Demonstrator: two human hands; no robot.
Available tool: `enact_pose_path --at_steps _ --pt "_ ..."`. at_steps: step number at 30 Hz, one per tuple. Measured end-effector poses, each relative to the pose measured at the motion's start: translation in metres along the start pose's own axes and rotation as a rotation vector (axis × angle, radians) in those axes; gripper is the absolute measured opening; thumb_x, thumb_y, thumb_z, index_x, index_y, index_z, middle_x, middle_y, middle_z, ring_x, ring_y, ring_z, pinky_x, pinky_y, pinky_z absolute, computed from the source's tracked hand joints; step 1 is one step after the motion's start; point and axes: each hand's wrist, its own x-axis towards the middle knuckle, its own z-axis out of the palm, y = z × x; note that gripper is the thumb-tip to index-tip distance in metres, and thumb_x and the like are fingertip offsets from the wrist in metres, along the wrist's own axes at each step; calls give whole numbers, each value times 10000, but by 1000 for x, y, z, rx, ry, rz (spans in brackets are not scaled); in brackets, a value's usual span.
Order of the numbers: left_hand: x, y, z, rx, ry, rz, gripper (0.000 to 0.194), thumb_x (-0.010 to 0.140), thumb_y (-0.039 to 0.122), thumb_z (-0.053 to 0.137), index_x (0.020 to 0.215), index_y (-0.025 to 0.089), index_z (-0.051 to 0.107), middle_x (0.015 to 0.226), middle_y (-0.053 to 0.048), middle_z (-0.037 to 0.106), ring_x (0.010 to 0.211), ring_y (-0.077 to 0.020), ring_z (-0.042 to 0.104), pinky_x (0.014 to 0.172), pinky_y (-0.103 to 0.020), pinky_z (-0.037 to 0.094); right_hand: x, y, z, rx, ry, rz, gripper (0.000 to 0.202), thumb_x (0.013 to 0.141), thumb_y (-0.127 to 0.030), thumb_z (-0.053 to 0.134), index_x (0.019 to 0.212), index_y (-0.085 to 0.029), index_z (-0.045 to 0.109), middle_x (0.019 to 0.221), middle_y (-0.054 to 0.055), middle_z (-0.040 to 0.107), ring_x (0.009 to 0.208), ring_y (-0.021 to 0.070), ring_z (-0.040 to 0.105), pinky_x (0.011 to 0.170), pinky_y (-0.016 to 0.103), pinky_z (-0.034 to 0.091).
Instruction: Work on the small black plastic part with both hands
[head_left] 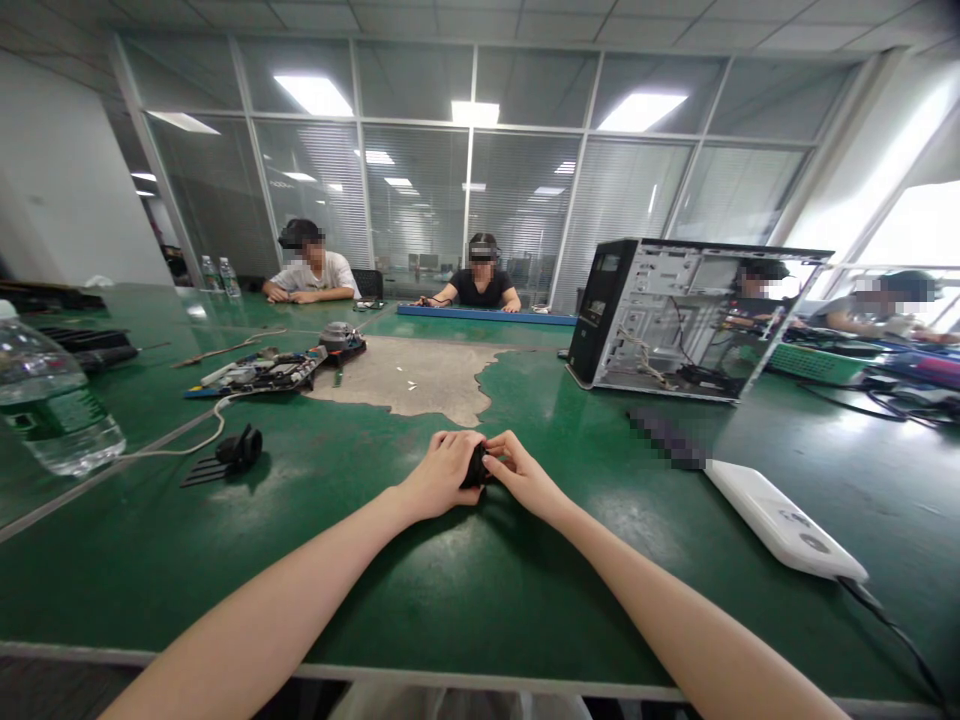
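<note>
Between both hands, low over the green table (pixel 420 620), is a small black part (pixel 475 468), mostly covered by my fingers so its kind cannot be made out. My left hand (pixel 444 470) is closed round it from the left, thumb below and fingers over the top. From the right, my right hand (pixel 517 468) pinches at its edge with bent fingers. Left of the hands lies another black piece (pixel 238 450) with a round part and flat prongs. Behind it rests a circuit board (pixel 262 370) with a cooler-like block at its right end.
An opened computer case (pixel 667 320) stands at the right back. A white power bank (pixel 784 515) with a cable lies at right. A water bottle (pixel 52 400) is at far left. Bare grey patch (pixel 420 375) in the tabletop ahead. Several people sit around the table.
</note>
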Motion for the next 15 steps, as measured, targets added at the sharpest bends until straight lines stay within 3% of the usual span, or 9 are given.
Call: enact_pose_path --at_steps 9,15 --pt "0 0 0 -12 4 -4 600 637 217 603 1160 177 311 1106 -88 491 1029 -250 452 900 -400 281 -4 -9 -2 -17 -52 16 194 809 -315 486 962 -203 445 916 20 518 733 117 566 720 306 473" --pt "-1 0 -1 -13 1 5 607 632 207 610 1160 170 314 1116 -89 487 1036 -249 445 897 -395 286 -7 -18 -3 -36 -69 -99 163 783 -270 532 907 -211 445 928 2 520 850 135 556 775 293 454"
